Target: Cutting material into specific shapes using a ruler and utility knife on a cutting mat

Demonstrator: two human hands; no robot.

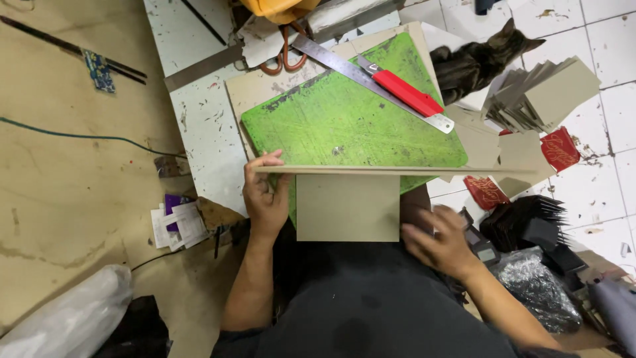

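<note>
My left hand (266, 199) grips the left end of a large grey cardboard sheet (397, 170), held on edge so it shows as a thin long strip above my lap. A smaller grey cardboard rectangle (347, 207) rests on my lap just below it. My right hand (440, 244), blurred, hovers with fingers apart beside the right edge of that rectangle and holds nothing. Beyond the sheet lies a green cutting mat (351, 122), with a steel ruler (371, 83) and a red-handled utility knife (404, 91) across its top right corner.
A stack of grey card pieces (543, 93) sits at the right on the white tiled floor, near red printed pieces (560, 149) and black folded pieces (533, 222). A dark cat (480, 59) sits behind the mat. Scissors (285, 56) lie at the top. A plastic bag (66, 318) lies lower left.
</note>
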